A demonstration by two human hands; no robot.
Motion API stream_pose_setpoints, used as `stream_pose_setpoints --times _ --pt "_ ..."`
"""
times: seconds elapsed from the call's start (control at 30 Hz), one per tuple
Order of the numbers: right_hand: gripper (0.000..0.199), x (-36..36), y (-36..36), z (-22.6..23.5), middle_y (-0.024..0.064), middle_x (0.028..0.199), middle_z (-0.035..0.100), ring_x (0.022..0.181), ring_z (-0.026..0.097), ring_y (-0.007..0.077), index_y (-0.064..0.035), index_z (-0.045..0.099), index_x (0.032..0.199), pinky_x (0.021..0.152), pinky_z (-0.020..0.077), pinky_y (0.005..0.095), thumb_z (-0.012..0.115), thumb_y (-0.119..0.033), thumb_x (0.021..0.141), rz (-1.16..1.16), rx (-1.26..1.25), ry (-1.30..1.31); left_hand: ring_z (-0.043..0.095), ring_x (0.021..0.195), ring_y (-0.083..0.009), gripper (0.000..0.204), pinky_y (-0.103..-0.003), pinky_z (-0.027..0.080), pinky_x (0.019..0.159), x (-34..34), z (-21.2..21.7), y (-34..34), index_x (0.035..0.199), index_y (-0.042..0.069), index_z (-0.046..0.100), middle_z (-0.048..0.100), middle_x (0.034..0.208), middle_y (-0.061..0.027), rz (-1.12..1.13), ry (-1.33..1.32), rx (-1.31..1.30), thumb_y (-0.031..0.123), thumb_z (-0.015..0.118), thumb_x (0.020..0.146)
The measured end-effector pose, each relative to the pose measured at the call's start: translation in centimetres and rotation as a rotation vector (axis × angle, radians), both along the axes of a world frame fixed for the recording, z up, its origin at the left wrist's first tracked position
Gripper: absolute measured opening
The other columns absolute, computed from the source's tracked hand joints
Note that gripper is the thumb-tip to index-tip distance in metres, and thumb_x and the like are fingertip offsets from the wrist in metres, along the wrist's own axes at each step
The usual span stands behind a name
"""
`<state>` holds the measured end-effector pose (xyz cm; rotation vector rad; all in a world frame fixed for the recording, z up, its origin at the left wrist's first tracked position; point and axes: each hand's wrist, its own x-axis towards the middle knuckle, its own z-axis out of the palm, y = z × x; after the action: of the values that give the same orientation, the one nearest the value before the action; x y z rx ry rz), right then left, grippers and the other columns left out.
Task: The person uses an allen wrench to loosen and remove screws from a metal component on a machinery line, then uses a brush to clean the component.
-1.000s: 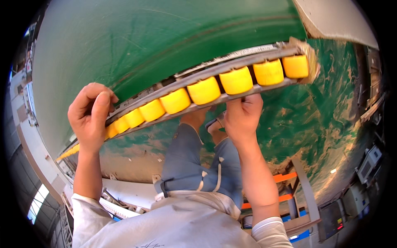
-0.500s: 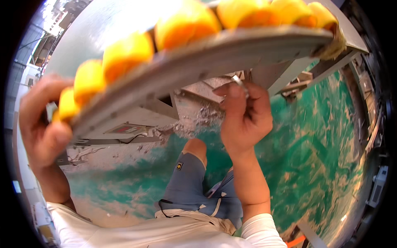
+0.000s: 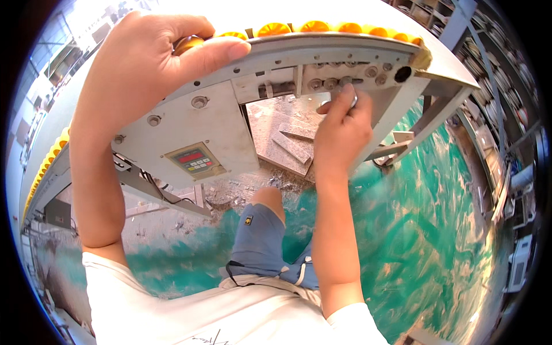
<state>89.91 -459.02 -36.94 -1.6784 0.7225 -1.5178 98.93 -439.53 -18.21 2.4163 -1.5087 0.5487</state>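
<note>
My left hand (image 3: 150, 63) is closed over the machine's edge rail (image 3: 253, 50), fingers bent over the yellow rollers (image 3: 273, 29) and thumb lying along the rail. My right hand (image 3: 343, 129) pinches a small shiny wrench (image 3: 354, 101), mostly hidden by the fingers. It is raised against a bolt (image 3: 345, 81) on the metal bracket plate under the rail. Several other bolt heads sit beside that one, and a dark round hole (image 3: 402, 73) opens at the plate's right end.
A control panel (image 3: 196, 161) with a red display is set in the grey housing left of centre. Cables (image 3: 164, 192) hang below it. Metal offcuts (image 3: 290, 148) and debris lie under the machine. A grey frame leg (image 3: 386, 118) stands right of my hand; loaded shelves (image 3: 494, 86) line the far right.
The view has shifted, bringing the bracket and panel into sight. My left hand has moved right along the rollers, and my right hand has brought the wrench up to the bolt.
</note>
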Motion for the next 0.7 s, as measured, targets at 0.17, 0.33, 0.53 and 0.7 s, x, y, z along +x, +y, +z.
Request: stream_pose_setpoints --times 0.17,0.33,0.53,0.7 --pt "0.037 0.5 1.3 1.6 0.0094 0.057 0.061 0.052 0.062 0.0175 0.004 0.055 0.099 0.05 0.0465 0.0329 0.042 -0.029 0.11 0.071 0.162 0.016 0.058 0.053 -0.0141 0.057 -0.028 0.042 0.053 -0.3 -1.8 1.6 0.091 0.005 0.076 0.064 0.063 -0.0076 0.126 -0.184 -0.07 0.06 0.06 0.097" --pt "0.028 1.6 2.2 3.1 0.0024 0.063 0.051 0.05 0.049 0.014 -0.0002 0.048 0.101 0.044 0.0424 0.0305 0.041 -0.026 0.111 0.242 0.475 -0.277 0.058 0.052 -0.0179 0.062 -0.031 0.042 0.052 0.2 -2.6 2.2 0.088 0.007 0.072 0.062 0.062 -0.0081 0.085 -0.216 -0.109 0.066 0.057 0.097" --pt "0.038 -0.3 0.7 0.8 -0.0023 0.062 0.034 0.05 0.033 0.0102 -0.0097 0.049 0.101 0.047 0.0365 0.0321 0.042 -0.046 0.111 0.673 0.548 -0.423 0.06 0.055 -0.0203 0.065 -0.032 0.045 0.054 1.2 -3.1 2.8 0.09 0.007 0.07 0.064 0.066 -0.0081 -0.006 -0.261 -0.125 0.07 0.055 0.096" --pt "0.05 -0.5 -0.6 -1.4 -0.0028 0.061 0.034 0.053 0.031 0.0112 -0.0105 0.055 0.1 0.052 0.0319 0.0287 0.034 -0.054 0.11 0.972 0.602 -0.705 0.062 0.059 -0.0204 0.064 -0.031 0.046 0.056 1.3 -3.4 2.5 0.091 0.005 0.069 0.066 0.071 -0.0101 -0.026 -0.313 -0.15 0.067 0.057 0.096"
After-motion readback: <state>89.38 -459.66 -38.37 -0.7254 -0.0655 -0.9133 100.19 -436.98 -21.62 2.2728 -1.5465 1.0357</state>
